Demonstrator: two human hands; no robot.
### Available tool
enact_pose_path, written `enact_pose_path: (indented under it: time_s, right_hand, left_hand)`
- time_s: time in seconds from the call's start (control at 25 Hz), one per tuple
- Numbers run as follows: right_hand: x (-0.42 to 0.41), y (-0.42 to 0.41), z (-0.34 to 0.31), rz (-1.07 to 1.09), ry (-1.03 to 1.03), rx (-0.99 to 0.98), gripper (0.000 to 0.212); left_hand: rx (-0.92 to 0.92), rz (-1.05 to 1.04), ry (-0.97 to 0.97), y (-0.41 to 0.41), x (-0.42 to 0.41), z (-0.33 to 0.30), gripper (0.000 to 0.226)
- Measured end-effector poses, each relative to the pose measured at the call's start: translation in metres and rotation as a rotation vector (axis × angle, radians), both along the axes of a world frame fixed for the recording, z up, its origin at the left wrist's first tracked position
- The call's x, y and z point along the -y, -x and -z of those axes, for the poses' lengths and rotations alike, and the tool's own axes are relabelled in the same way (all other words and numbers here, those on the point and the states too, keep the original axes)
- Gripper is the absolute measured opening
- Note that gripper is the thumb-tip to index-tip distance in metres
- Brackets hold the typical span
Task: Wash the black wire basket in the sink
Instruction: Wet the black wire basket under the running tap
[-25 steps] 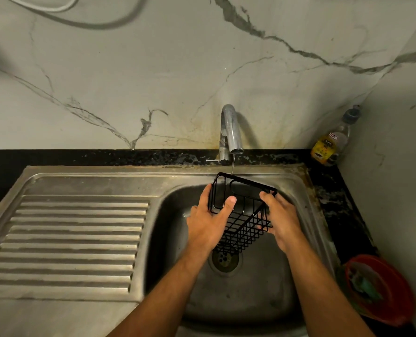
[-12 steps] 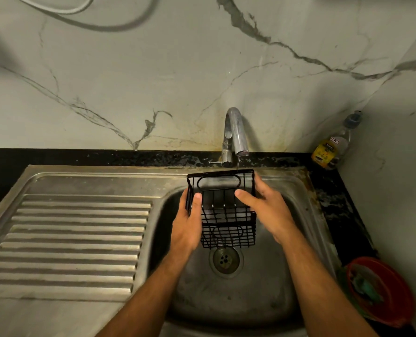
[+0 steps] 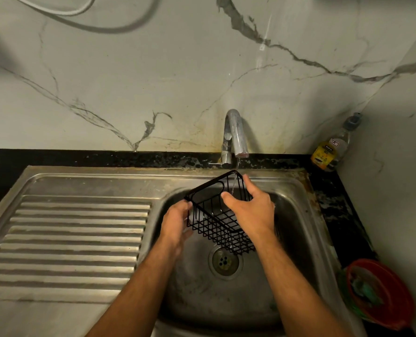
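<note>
A black wire basket [image 3: 211, 222] hangs tilted over the steel sink bowl [image 3: 296, 229], its open side turned up toward the tap [image 3: 234, 135]. A thin stream of water falls from the spout onto its far rim. My left hand [image 3: 176, 223] grips the basket's left end, fingers hidden behind the wires. From the right, my right hand [image 3: 249, 210] holds the basket, thumb over its front rim and a finger along its far edge. The drain [image 3: 225, 261] lies just below the basket.
A ribbed steel draining board [image 3: 68, 239] fills the left. A bottle of yellow liquid [image 3: 330, 148] stands in the back right corner on the black counter. A red bowl [image 3: 381, 291] with a green scrubber sits at the right edge. Marble wall rises behind.
The basket has been turned between both hands under the stream, from square-on half a second ago to a slant with its far corner up by the spout. My right hand now lies over its front.
</note>
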State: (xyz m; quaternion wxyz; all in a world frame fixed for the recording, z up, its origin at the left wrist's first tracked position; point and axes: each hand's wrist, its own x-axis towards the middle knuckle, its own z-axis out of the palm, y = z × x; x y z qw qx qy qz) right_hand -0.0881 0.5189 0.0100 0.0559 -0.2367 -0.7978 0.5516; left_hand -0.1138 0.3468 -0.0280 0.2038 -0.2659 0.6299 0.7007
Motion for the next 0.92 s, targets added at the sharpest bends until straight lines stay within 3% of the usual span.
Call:
enact_pose_path:
  time_s: [0.08,0.2,0.44,0.56,0.8,0.92]
  right_hand:
    - [0.004,0.000,0.005,0.009,-0.053,0.014,0.091]
    - [0.006,-0.002,0.005,0.011,-0.100,0.026,0.090]
    - [0.019,-0.011,-0.006,-0.094,-0.202,0.033,0.087]
    - [0.021,-0.009,-0.011,-0.125,-0.248,0.036,0.087]
    - [0.026,-0.009,-0.014,-0.297,-0.432,0.090,0.092]
    - [0.016,-0.007,-0.018,-0.437,-0.592,0.058,0.093]
  left_hand:
    - [-0.018,0.064,0.036,0.003,-0.004,-0.007,0.064]
    - [-0.031,0.181,0.161,0.004,-0.014,-0.020,0.113]
    - [-0.012,0.316,0.318,0.003,-0.041,-0.052,0.148]
    - [0.010,0.287,0.296,0.014,-0.038,-0.042,0.125]
    - [0.066,0.295,0.258,0.007,-0.033,-0.061,0.039]
    - [0.060,0.271,0.230,0.005,-0.032,-0.059,0.049]
